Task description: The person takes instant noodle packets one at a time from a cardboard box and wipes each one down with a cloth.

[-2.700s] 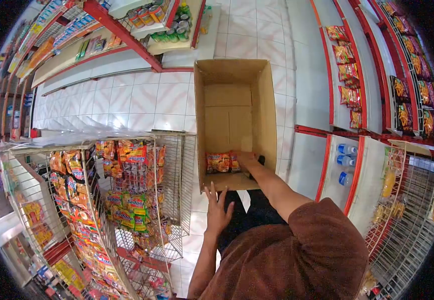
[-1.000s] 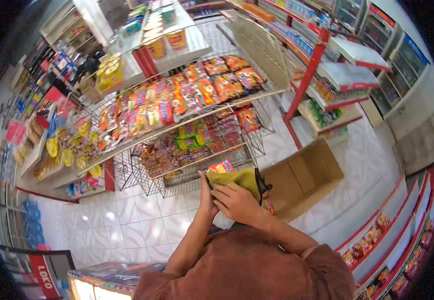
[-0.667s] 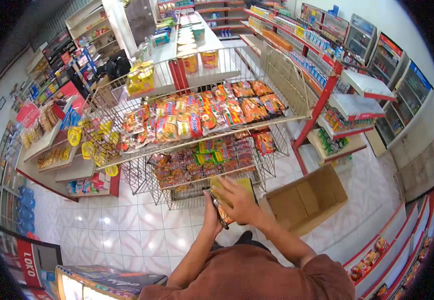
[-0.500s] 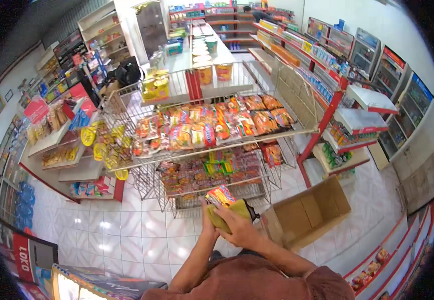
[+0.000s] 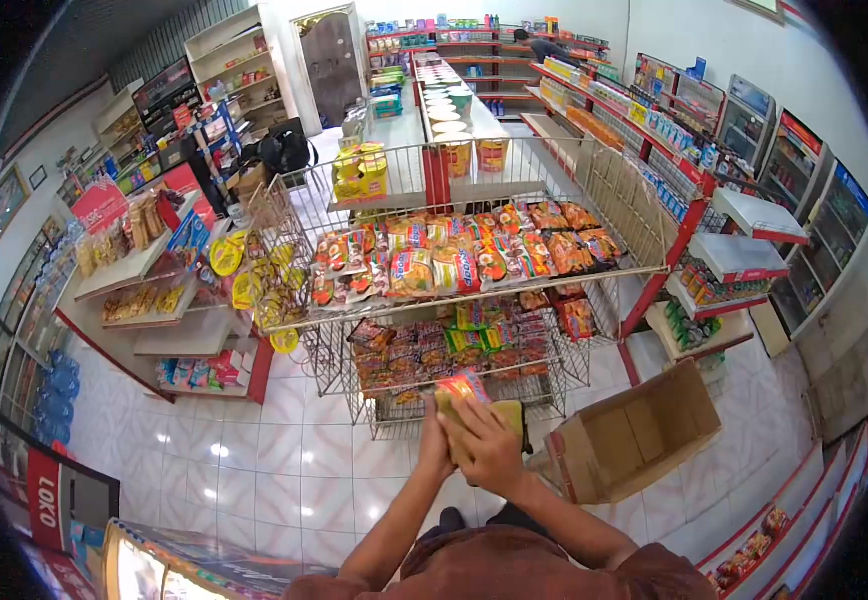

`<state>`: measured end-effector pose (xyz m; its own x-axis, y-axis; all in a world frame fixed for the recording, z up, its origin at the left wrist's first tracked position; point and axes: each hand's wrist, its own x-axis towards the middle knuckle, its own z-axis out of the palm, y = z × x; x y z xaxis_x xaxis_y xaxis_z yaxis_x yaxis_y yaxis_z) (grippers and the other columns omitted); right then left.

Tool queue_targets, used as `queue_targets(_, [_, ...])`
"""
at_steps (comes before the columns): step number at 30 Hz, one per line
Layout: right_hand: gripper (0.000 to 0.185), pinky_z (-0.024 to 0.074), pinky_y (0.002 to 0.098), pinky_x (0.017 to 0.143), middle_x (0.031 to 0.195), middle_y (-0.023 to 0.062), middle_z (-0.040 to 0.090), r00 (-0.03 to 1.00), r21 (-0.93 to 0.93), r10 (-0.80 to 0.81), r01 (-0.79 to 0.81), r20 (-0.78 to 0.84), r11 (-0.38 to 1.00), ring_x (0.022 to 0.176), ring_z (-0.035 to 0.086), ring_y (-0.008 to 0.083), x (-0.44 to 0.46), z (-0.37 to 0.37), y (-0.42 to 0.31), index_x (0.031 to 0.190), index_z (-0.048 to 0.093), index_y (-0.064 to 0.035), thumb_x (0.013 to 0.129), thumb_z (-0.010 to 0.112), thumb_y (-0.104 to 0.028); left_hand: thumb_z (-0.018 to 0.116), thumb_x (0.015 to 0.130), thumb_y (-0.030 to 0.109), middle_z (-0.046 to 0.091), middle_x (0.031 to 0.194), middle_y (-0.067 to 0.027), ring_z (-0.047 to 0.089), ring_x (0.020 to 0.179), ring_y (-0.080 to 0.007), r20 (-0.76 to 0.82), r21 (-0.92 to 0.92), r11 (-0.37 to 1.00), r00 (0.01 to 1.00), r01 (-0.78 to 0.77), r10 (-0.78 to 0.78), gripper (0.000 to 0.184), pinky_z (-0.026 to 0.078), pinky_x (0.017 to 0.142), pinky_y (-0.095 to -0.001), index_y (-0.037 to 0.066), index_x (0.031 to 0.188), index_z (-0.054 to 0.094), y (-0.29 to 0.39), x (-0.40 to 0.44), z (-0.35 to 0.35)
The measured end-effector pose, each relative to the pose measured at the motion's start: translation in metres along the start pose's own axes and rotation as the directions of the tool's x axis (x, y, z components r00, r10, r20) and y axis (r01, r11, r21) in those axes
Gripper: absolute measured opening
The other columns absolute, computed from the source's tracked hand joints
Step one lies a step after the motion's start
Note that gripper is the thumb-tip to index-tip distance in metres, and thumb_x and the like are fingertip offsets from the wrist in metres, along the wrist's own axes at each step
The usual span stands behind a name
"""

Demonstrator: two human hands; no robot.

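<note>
In front of my body, an instant noodle packet [image 5: 462, 383] with a red and yellow wrapper sticks up from between my hands. My left hand [image 5: 437, 446] is closed at its left side, its fingers partly hidden behind it. Over the packet lies a yellow-green cloth [image 5: 510, 412] with a dark edge, and my right hand [image 5: 485, 446] presses it against the wrapper. Just beyond my hands stands a wire rack [image 5: 474, 291]. Rows of noodle packets [image 5: 455, 268] fill its upper basket, and more packets [image 5: 404, 362] lie on the lower level.
An open cardboard box [image 5: 594, 450] sits on the tiled floor at my right. Snack shelves [image 5: 119, 280] stand on the left, red-edged shelves [image 5: 729, 258] on the right. Behind the rack, cup noodles [image 5: 492, 155] line a white counter. A person [image 5: 544, 47] bends among the far shelves.
The view has shifted, so the rack and shelves appear farther right and slightly lower. My right hand and the cloth have slid over the packet, covering more of it.
</note>
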<state>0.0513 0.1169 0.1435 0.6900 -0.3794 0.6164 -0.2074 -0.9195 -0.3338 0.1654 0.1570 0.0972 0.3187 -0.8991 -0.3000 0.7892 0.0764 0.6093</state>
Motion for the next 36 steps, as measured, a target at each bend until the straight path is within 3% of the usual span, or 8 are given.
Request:
queue_targets(5, [0.039,0.0391,0.0439,0.099,0.127,0.0164,0.057,0.997,0.093,-0.062,0.058,0.037,0.994,0.12,0.052,0.0345,-0.009,0.008,-0.002,0.119,0.062,-0.0052,0.081,0.06,-0.014,0.032,0.093,0.063,0.056,0.124,-0.0091,0.057,0.111,-0.0246,0.107,-0.148,0.988,0.992,-0.052,0.069,0.068,0.047,0.095,-0.0384,0.008,0.131,0.044,0.023,-0.011,-0.025])
queue_targets(8, [0.04,0.0399,0.0417,0.099,0.128,0.0138,0.057,0.952,0.448,0.305,-0.265,-0.019,0.854,0.119,0.052,0.0323,0.009,0.023,0.007,0.124,0.06,-0.0094,0.084,0.06,-0.017,0.031,0.093,0.064,0.056,0.124,-0.009,0.056,0.112,-0.0252,-0.023,-0.013,0.989,0.988,-0.151,0.15,0.07,0.046,0.097,-0.0387,0.008,0.132,0.043,0.008,-0.018,-0.023])
queue_targets(12, [0.042,0.0334,0.0476,0.105,0.131,0.0168,0.053,0.987,0.286,0.156,-0.161,0.04,0.945,0.123,0.049,0.0347,0.023,0.04,-0.006,0.121,0.06,-0.0039,0.081,0.062,-0.016,0.029,0.093,0.065,0.055,0.126,-0.0091,0.054,0.116,-0.025,-0.164,0.083,0.993,0.982,-0.086,0.099,0.072,0.044,0.098,-0.0398,0.008,0.135,0.041,-0.005,-0.025,-0.024])
queue_targets(16, [0.052,0.0332,0.0476,0.105,0.138,0.0188,0.045,0.99,0.164,0.009,-0.033,0.142,0.986,0.128,0.041,0.0374,0.003,0.052,-0.022,0.129,0.054,-0.0057,0.08,0.065,-0.021,0.028,0.093,0.064,0.053,0.128,-0.0097,0.051,0.12,-0.0251,-0.084,0.026,0.998,0.994,-0.066,0.068,0.072,0.043,0.099,-0.0403,0.009,0.137,0.039,0.005,-0.026,-0.059])
queue_targets(24, [0.073,0.034,0.0492,0.103,0.148,0.0177,0.029,0.909,0.132,0.026,-0.089,0.416,0.987,0.13,0.033,0.042,-0.047,0.049,-0.023,0.14,0.041,-0.0113,0.077,0.071,-0.033,0.028,0.094,0.063,0.051,0.133,-0.0102,0.05,0.121,-0.0252,-0.033,-0.068,0.988,0.99,0.137,-0.14,0.069,0.043,0.101,-0.0417,0.011,0.138,0.038,-0.014,-0.042,-0.12])
queue_targets(29, [0.074,0.0326,0.0521,0.103,0.148,0.0181,0.028,0.906,0.258,0.105,-0.226,0.41,0.939,0.127,0.039,0.0401,-0.074,0.071,0.005,0.14,0.04,-0.0105,0.077,0.071,-0.033,0.029,0.093,0.064,0.048,0.135,-0.0122,0.049,0.123,-0.0289,-0.08,0.032,0.954,0.952,0.298,-0.295,0.07,0.042,0.101,-0.0434,0.01,0.137,0.041,-0.048,-0.051,-0.126])
queue_targets(33, [0.069,0.0315,0.0527,0.104,0.145,0.0182,0.033,0.872,0.451,0.429,-0.489,0.234,0.747,0.125,0.042,0.0383,-0.066,0.063,0.009,0.139,0.041,-0.009,0.079,0.069,-0.028,0.029,0.094,0.063,0.048,0.135,-0.0121,0.049,0.122,-0.0286,-0.053,0.043,0.948,0.948,0.315,-0.313,0.069,0.043,0.1,-0.0438,0.01,0.137,0.04,-0.053,-0.049,-0.102])
queue_targets(36, [0.063,0.0307,0.0533,0.105,0.138,0.0161,0.043,0.975,0.162,0.115,-0.146,0.188,0.976,0.123,0.045,0.0356,-0.066,0.069,0.002,0.135,0.045,-0.0066,0.08,0.068,-0.026,0.028,0.094,0.063,0.049,0.134,-0.0097,0.049,0.122,-0.0244,-0.06,0.114,0.957,0.963,0.268,-0.262,0.07,0.044,0.099,-0.0401,0.011,0.139,0.038,-0.046,-0.037,-0.093])
